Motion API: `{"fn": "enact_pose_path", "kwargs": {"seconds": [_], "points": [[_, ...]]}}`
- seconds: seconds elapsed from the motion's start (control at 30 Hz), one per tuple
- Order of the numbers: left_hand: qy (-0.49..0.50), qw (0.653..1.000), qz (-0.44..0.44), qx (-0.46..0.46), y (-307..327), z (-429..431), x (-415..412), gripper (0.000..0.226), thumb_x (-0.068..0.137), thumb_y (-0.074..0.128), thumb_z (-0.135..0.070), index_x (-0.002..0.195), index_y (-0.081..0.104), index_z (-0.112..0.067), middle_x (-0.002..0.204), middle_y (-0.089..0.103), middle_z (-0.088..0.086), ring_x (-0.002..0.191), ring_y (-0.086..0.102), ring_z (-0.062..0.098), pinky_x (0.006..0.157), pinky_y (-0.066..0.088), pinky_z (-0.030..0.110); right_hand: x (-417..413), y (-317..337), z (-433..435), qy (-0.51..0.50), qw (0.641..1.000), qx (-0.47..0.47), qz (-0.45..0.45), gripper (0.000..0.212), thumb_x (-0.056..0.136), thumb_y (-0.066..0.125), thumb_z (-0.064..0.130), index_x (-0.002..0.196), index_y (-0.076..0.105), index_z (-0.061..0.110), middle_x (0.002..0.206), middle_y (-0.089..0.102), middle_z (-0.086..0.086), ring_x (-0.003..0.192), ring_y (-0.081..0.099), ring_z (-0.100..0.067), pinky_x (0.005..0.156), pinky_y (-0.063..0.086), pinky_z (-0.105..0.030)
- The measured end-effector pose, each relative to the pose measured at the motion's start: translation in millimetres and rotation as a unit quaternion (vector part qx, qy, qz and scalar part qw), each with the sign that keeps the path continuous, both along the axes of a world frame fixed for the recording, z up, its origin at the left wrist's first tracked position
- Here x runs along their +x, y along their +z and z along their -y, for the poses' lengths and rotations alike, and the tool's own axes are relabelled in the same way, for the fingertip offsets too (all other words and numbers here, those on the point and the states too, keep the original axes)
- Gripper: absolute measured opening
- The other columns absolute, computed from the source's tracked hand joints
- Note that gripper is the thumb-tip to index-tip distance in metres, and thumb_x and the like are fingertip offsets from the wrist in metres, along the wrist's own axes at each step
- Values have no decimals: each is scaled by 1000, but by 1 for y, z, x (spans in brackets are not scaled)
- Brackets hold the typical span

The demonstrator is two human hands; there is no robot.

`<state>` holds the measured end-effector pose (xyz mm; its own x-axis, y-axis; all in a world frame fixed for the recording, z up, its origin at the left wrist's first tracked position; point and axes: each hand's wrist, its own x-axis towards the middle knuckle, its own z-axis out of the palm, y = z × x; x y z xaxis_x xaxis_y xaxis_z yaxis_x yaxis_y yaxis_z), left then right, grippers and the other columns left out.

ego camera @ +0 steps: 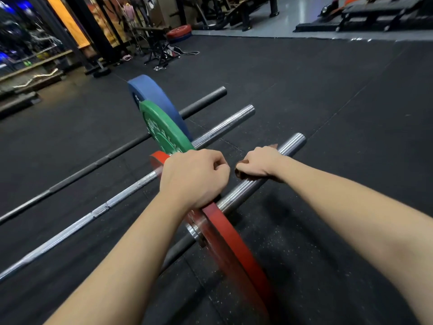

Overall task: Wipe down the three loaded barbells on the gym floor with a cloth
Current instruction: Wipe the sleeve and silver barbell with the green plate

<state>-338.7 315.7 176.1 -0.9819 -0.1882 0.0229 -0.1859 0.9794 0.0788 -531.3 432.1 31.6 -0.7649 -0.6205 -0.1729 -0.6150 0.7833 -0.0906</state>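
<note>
You seem mid-wipe at centre frame: left hand [194, 177] grips the red plate [234, 249], right hand [260, 163] wraps the cloth [240, 173] round the nearest bar [291, 143]; slide outward next.

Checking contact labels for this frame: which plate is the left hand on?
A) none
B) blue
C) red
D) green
C: the left hand curls over the top rim of the red plate. The green plate and blue plate stand beyond it, untouched. The right hand holds the cloth on the nearest bar.
</note>
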Motion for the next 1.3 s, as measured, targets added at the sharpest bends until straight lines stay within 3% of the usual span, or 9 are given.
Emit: {"fn": "enact_pose_path", "kwargs": {"seconds": [0.13,0.3,0.43,0.67,0.77,0.83,0.93,1.13,1.3], "points": [[9,1000,-6,14,-3,6,-6,43,73,30,-46,94,67,-43,88,73,-13,96,64,22,85,49,36,51,0,23,90,995,-39,20,57,95,31,66,107,68,24,111,71,-12,102,63,-33,80,44,-38],[21,1000,-4,19,-2,12,-10,41,74,31,-44,91,68,-44,86,73,-17,94,64,17,86,50,36,90,-19,46,158,973,-168,22,52,74,24,71,70,47,24,73,56,6,81,60,-25,65,41,-34],[22,1000,1,13,0,14,-11,44,73,29,-45,93,68,-45,87,73,-18,94,64,16,85,50,35,63,-23,33,167,974,-154,-12,51,71,28,72,81,52,28,88,65,8,90,63,-19,72,51,-35],[26,999,-7,28,-1,15,-12,44,73,27,-47,92,67,-45,85,72,-20,94,64,15,86,50,36,-42,-38,-56,-18,976,-179,-126,68,72,32,72,89,67,16,91,66,-4,95,60,-31,79,49,-38],[27,999,-6,29,0,15,-12,44,73,27,-48,92,67,-46,84,72,-21,93,64,13,86,51,35,-62,-47,-80,-155,955,-233,-97,64,78,47,68,107,65,13,114,62,-7,117,53,-31,95,49,-43],[28,999,-6,28,-1,16,-12,44,73,27,-49,92,67,-46,83,72,-21,93,65,14,86,51,35,-67,-49,-83,-272,916,-291,-49,57,88,58,57,125,58,14,131,54,-9,128,45,-32,105,44,-45],[32,999,-7,26,-2,18,-14,45,73,27,-50,93,67,-46,83,72,-21,93,65,15,86,51,35,-72,-50,-85,-411,811,-411,71,60,90,59,53,134,54,12,136,56,-15,127,51,-36,105,42,-42],[32,999,-14,31,-3,19,-15,43,73,27,-50,91,66,-44,80,71,-21,91,65,14,84,51,35,-72,-47,-85,-476,741,-464,90,58,85,67,51,125,67,9,127,65,-16,120,59,-36,100,47,-40],[32,998,-21,39,-3,17,-12,41,74,29,-49,90,66,-43,78,71,-20,88,64,13,80,51,34,-56,-51,-65,-476,746,-466,-11,49,90,67,44,118,62,5,124,57,-15,116,57,-36,97,45,-40]]}}
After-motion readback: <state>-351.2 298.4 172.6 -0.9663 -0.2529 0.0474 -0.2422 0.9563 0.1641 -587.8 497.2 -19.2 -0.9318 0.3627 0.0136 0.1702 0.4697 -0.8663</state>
